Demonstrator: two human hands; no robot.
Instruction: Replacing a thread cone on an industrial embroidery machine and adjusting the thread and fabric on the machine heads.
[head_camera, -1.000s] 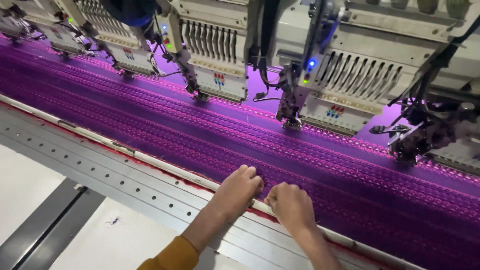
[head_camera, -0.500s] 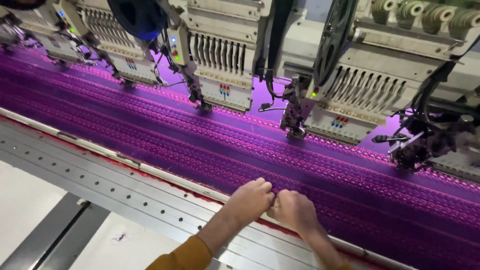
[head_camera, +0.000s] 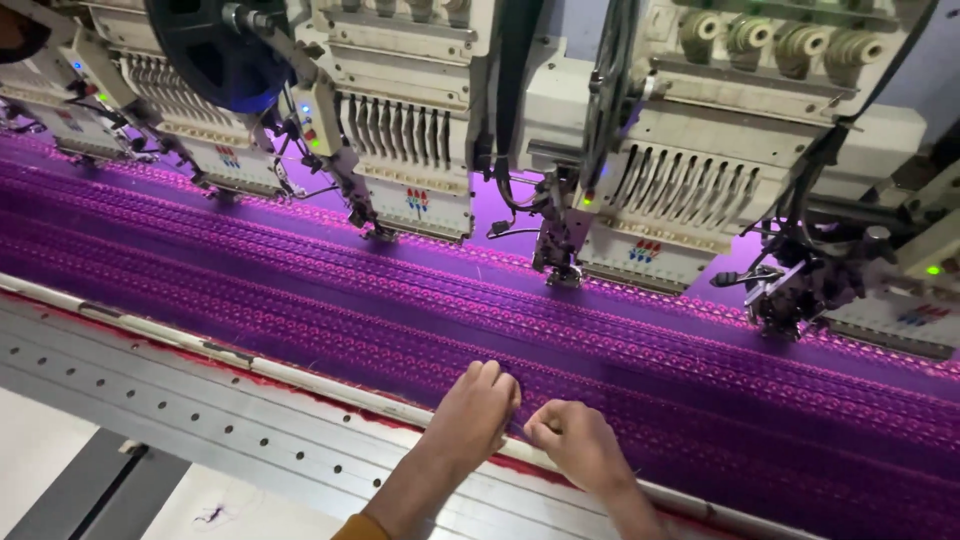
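Fabric (head_camera: 420, 310), purple and patterned in rows, is lying stretched under the embroidery heads (head_camera: 640, 190). At its near edge, both hands are resting curled on it: left hand (head_camera: 478, 408) loosely fisted, right hand (head_camera: 575, 443) pinching fingertips together, beside the frame rail (head_camera: 330, 388).

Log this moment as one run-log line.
left hand: fingers curled on purple embroidered fabric | right hand: pinching same fabric by pale frame rail | cream embroidery heads: above

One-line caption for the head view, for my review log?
Left hand and right hand, loosely curled, rest together on stretched purple embroidered fabric near its pale frame bar, below cream multi-needle embroidery heads.
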